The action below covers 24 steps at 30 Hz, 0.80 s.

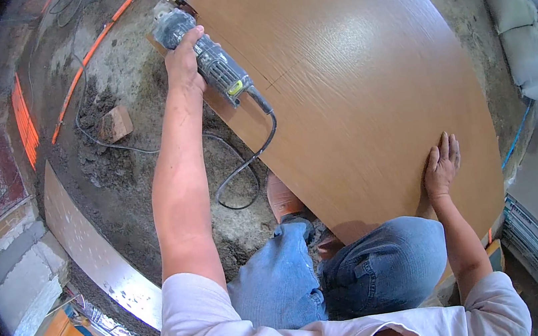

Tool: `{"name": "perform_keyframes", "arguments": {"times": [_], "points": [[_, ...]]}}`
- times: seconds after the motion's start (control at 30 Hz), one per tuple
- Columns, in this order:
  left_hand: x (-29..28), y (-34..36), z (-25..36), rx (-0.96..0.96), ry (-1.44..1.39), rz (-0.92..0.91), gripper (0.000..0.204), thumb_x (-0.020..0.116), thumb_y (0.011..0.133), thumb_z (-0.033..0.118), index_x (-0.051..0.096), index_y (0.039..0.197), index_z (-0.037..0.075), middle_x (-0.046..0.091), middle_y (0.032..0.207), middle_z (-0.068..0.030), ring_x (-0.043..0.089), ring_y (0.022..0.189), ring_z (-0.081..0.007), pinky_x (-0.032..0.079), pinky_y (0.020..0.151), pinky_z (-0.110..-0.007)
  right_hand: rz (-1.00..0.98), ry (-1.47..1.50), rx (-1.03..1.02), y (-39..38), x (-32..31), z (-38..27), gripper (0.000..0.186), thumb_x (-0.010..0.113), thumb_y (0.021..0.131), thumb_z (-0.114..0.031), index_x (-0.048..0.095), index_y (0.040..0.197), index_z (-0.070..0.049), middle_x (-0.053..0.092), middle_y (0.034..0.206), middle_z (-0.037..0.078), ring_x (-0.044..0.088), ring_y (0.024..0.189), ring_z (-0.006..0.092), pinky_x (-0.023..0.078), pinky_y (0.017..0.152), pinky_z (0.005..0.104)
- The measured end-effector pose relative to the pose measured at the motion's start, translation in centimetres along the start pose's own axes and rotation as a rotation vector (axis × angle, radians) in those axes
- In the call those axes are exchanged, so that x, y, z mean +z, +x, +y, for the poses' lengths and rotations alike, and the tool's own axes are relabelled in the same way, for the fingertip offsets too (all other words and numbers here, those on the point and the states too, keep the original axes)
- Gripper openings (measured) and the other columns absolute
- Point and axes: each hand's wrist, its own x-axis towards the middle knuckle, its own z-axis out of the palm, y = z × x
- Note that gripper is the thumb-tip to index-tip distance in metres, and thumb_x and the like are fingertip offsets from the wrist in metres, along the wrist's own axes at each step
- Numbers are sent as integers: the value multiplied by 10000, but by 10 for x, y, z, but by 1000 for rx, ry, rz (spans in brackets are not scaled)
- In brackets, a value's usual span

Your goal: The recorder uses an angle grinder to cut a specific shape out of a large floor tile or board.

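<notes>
We see a large brown wood-grain panel, which lies in front of the person and fills the middle and the upper part of the view. At its upper left edge there is a grey angle grinder, with a small yellow-green mark near its rear end. The left hand is closed around the body of this grinder, and the left arm is stretched far forward. The front end of the tool points to the upper left, but we cannot tell if its disc touches the panel. Near the tool we notice thin dark lines on the panel.

From the rear of the grinder a black cord hangs in a loop, partly over the panel and partly over the rough, dirty floor.

The right hand is open and rests with its palm down on the right part of the panel, with the fingers pointing away from the person. The blue jeans show bent knees close to the lower edge of the panel.

On the left side we see a brick piece beside dark rubble, and an orange hose. Pale bags lie at the right.
</notes>
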Motion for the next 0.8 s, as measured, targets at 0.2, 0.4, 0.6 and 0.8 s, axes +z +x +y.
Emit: {"name": "perform_keyframes", "arguments": {"times": [0.2,0.4,0.6,0.8], "points": [[1,-5,-1,5,-5,13,397,714,747,214,552,1052,18,630,882,-128,656,723,-285,556,627,-410,-3,1,-9,1,-2,-3,466,426,930,-300,443,1351,-101,399,1395,183,334,1299,353,242,1078,453],[4,-9,-2,-5,5,15,401,715,743,211,554,1053,13,630,901,-133,657,732,-288,556,630,-410,4,-11,-10,1,0,-1,458,422,934,-296,446,1352,-110,396,1399,175,335,1297,353,242,1078,453],[2,-14,-4,-5,9,15,403,712,745,210,559,1057,4,632,909,-138,658,738,-288,556,633,-409,11,3,2,1,-2,-3,454,428,933,-295,455,1350,-117,396,1402,168,333,1300,351,237,1080,446],[7,-21,-8,13,10,46,392,710,748,191,558,1056,1,629,898,-136,658,736,-288,558,630,-405,7,-3,-12,0,1,1,455,436,933,-283,448,1356,-115,396,1407,158,327,1308,345,232,1084,442]]}}
